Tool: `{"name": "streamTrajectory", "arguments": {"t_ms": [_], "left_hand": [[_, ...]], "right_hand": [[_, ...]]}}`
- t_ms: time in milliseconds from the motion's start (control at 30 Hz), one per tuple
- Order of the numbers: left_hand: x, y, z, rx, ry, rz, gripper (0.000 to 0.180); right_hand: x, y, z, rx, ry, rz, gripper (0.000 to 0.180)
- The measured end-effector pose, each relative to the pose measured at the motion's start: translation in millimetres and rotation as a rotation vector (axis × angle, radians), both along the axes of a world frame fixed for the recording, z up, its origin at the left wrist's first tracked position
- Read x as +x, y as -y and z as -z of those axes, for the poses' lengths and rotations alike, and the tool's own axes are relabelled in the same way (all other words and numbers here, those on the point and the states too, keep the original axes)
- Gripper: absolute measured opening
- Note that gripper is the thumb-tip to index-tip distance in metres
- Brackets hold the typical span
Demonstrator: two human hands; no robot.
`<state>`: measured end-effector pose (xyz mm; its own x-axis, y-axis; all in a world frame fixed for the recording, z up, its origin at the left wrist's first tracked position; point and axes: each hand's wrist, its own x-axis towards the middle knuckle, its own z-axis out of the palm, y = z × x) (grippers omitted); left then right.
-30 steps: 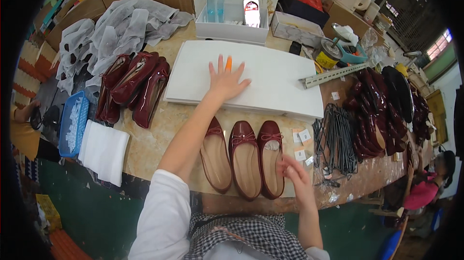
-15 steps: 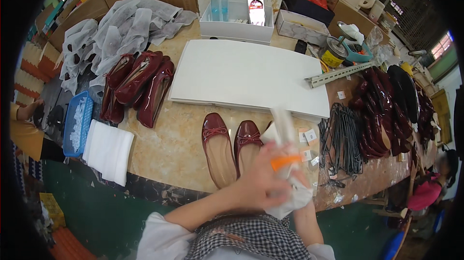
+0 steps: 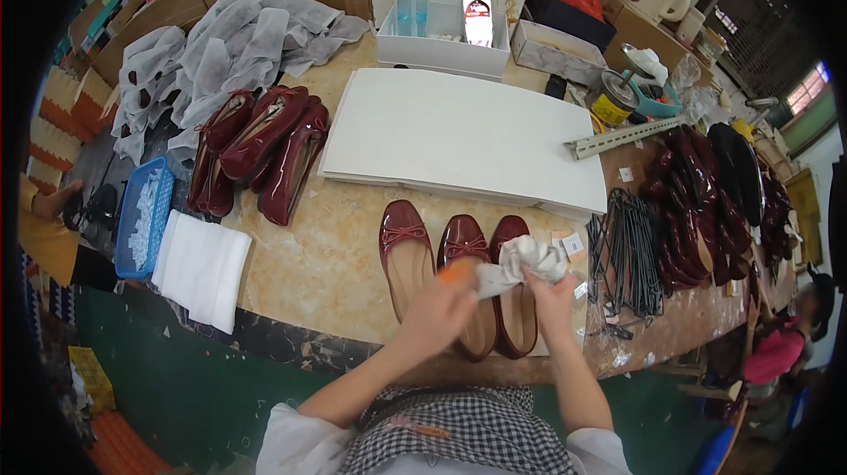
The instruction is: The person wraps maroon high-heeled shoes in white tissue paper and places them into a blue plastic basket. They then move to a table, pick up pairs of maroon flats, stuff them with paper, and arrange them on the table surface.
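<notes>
Both hands work a crumpled white paper sheet (image 3: 520, 263) just above three dark-red flat shoes (image 3: 459, 285) at the near table edge. Left hand (image 3: 437, 312) is closed round one end of the wad; right hand (image 3: 551, 294) pinches the other end w/ fingertips. To do this well, I'd judge: keep squeezing evenly from both ends so the wad packs tight & narrow enough for a toe, hands low over the shoes. Stack of white sheets (image 3: 459, 135) lies farther back; more red shoes (image 3: 260, 149) far left.
</notes>
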<state>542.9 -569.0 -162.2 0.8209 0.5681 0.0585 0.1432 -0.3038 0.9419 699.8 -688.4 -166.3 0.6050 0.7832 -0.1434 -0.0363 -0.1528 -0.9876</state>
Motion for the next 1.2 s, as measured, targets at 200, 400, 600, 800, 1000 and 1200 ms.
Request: {"name": "streamTrajectory", "arguments": {"t_ms": [200,400,600,800,1000,1200], "left_hand": [[-19,41,20,0.691,-0.149,0.420,0.033],[-21,41,26,0.696,-0.192,0.439,0.030],[-17,39,17,0.734,-0.196,0.552,0.034],[72,-66,-17,0.916,-0.138,0.316,0.043],[138,-191,29,1.033,-0.444,-0.205,0.056],[119,-94,-18,0.812,-0.062,0.074,0.016]], "right_hand": [[-29,-38,21,-0.299,1.232,-0.393,0.032],[-22,-73,30,-0.267,1.172,-0.340,0.043],[-4,-84,24,-0.447,1.215,-0.150,0.055],[3,-50,10,-0.213,0.708,-0.114,0.044],[-12,22,-8,-0.145,0.523,-0.092,0.033],[-16,34,-14,0.175,-0.084,0.216,0.059]]}}
